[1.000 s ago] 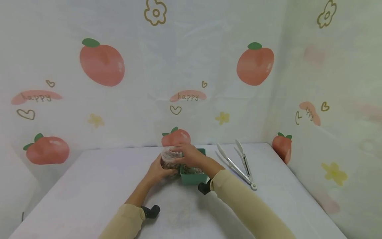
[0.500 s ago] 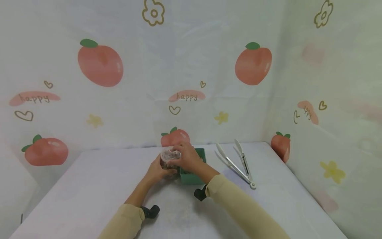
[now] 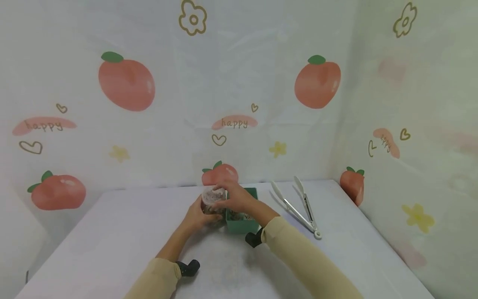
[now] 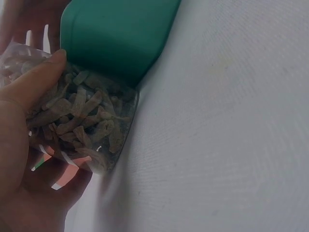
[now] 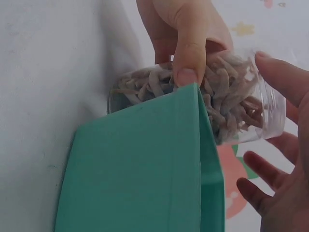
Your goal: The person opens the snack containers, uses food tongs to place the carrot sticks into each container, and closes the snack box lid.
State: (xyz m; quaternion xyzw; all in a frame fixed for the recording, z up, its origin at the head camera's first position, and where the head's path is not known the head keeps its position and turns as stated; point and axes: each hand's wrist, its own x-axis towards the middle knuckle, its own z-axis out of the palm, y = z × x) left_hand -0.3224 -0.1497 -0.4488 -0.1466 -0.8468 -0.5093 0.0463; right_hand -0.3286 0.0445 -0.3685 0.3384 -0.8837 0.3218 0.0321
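Note:
A clear plastic jar (image 5: pixel 227 92) filled with brownish, twisted dried pieces stands on the table, touching or nearly touching the green box. My left hand (image 3: pixel 198 215) grips the jar's side, its thumb lying across the front in the left wrist view. At the jar's top is a clear lid (image 5: pixel 274 111). My right hand (image 3: pixel 237 196) reaches over the box with thumb and fingers curved about this lid; in the right wrist view some of its fingers stand apart from the jar. The palm side of the left hand's grip is partly hidden.
The open green box (image 3: pixel 242 226) stands right beside the jar, with some mixed small stuff visible inside. To its right, white-tipped metal tongs (image 3: pixel 307 220) lie spread on the white table (image 3: pixel 123 232). Printed cloth walls (image 3: pixel 261 83) rise behind and at the right.
The right hand turned and shifted slightly at the jar's top, then came back, so the box's contents show again. The left hand and jar stay in place.

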